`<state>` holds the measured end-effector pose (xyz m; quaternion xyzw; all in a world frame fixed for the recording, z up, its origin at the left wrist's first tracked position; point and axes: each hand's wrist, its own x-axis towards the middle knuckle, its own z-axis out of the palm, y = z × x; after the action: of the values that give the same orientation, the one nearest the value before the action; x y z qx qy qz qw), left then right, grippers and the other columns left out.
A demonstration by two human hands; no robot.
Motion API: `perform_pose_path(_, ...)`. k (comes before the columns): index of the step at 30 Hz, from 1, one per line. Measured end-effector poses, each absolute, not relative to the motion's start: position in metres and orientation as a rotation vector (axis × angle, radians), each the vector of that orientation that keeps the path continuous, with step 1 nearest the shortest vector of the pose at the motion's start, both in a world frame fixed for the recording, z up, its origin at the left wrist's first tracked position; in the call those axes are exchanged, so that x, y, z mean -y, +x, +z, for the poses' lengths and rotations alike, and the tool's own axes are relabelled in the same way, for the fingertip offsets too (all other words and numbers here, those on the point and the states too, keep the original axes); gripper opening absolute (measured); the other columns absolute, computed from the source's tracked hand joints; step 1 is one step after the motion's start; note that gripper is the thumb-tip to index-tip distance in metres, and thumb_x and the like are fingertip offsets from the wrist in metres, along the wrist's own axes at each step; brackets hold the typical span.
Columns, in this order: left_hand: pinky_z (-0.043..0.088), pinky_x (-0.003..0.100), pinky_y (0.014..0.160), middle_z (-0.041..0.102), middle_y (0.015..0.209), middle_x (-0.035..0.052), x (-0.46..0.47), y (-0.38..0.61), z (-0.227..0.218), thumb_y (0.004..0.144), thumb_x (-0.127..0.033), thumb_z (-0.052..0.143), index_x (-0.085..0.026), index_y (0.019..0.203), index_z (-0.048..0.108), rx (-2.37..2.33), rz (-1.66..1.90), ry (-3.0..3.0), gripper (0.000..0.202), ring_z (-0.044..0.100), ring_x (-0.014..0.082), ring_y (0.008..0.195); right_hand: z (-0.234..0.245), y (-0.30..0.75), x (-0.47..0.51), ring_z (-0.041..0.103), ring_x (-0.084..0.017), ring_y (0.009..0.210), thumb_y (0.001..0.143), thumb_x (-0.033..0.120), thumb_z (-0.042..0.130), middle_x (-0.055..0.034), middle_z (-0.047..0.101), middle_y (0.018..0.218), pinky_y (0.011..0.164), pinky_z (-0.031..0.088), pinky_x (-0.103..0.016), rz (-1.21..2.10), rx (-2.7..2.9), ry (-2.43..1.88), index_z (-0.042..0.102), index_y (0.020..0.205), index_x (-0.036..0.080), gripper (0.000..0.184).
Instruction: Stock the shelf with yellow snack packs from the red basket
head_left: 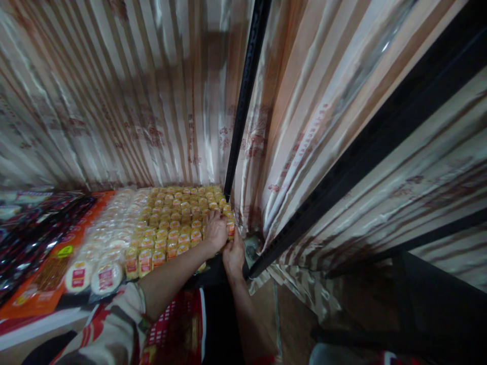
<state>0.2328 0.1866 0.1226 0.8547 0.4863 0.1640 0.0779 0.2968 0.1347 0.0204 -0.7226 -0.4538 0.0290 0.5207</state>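
Note:
Rows of small yellow-wrapped snack packs stand close together at the right end of a display surface. My left hand lies over the right part of these rows, its fingers bent and close together on the packs. Just right of it, my right hand reaches up at the front right corner, its fingers along the side of a yellow-wrapped snack pack with a red and white label. That pack sits between the two hands. My fingertips are partly hidden, and the picture is soft there.
Left of the rows lie clear-wrapped round white cakes, an orange packet and dark shiny packets. A red basket is below my left arm. Black metal posts and striped curtains border the back and right.

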Motion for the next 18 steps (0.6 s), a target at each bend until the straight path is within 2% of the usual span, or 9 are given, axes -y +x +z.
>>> perform_pose_path(6, 0.035, 0.039, 0.096, 0.057, 0.111, 0.0105, -0.1879, 0.2324, 0.1185, 0.085, -0.026, 0.052, -0.018, 0.105, 0.063, -1.463, 0.51, 2.588, 0.024, 0.041, 0.0277, 0.113, 0.0198, 0.2965, -0.1357, 0.043, -0.025, 0.127, 0.076, 0.012, 0.03, -0.0203, 0.048, 0.135, 0.103, 0.037, -0.047, 0.08, 1.098, -1.758, 0.04, 0.137, 0.005, 0.062)
perform_pose_path(11, 0.035, 0.041, 0.096, 0.056, 0.114, 0.0115, -0.1864, 0.2321, 0.1147, 0.085, -0.021, 0.05, -0.017, 0.113, 0.057, -1.424, 0.569, 2.617, 0.029, 0.041, 0.0277, 0.114, 0.0202, 0.2963, -0.1358, 0.039, -0.025, 0.13, 0.076, 0.013, 0.031, -0.0186, 0.044, 0.14, 0.105, 0.035, -0.047, 0.091, 1.081, -1.731, 0.036, 0.139, 0.007, 0.063)
perform_pose_path(18, 0.03, 0.039, 0.104, 0.052, 0.123, 0.0122, -0.1785, 0.2295, 0.1142, 0.09, -0.015, 0.038, -0.013, 0.114, 0.056, -1.261, 0.627, 2.725, 0.03, 0.035, 0.026, 0.123, 0.0135, 0.2915, -0.1306, 0.037, -0.024, 0.132, 0.078, 0.012, 0.027, -0.018, 0.043, 0.14, 0.107, 0.032, -0.046, 0.048, 1.07, -1.74, 0.037, 0.138, 0.007, 0.061)
